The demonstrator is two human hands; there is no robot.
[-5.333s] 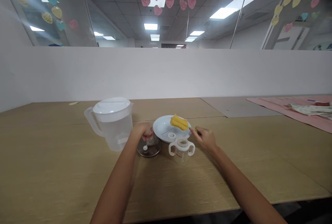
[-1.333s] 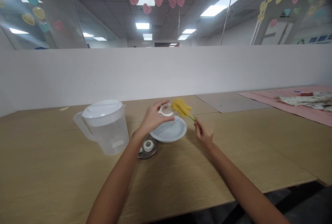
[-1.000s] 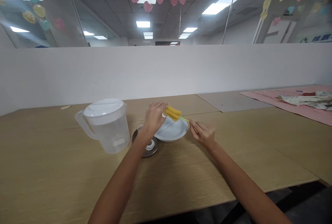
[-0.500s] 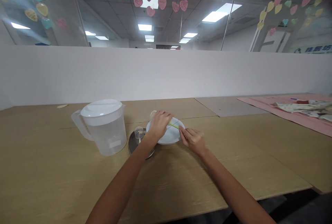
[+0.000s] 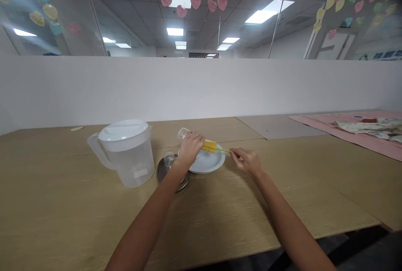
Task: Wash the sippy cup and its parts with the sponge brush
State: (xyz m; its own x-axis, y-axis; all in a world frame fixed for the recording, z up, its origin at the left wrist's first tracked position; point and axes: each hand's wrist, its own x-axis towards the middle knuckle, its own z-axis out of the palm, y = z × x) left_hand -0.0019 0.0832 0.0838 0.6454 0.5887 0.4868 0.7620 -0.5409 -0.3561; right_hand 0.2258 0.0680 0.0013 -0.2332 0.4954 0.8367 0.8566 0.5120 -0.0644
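Over a white basin [image 5: 209,165], my left hand [image 5: 191,148] is wrapped around a clear cup [image 5: 182,133] lying on its side; its base pokes out at the far left of my fingers. A cup brush with a yellow sponge head [image 5: 209,146] comes out of the cup's mouth side, to the right of my left hand. My right hand [image 5: 246,161] pinches the end of its thin green handle [image 5: 223,150], just right of the basin. Part of the sponge head is hidden by my left fingers.
A round metal tray [image 5: 161,173] sits left of the basin, partly under my left forearm, with a small clear cup [image 5: 169,159] on it. Further left stands a lidded clear plastic pitcher [image 5: 133,158]. A pink cloth [image 5: 323,121] with items lies at far right.
My right hand has moved to the right with the brush handle, and the yellow sponge head now shows outside the cup. My left hand has shifted slightly left with the cup.
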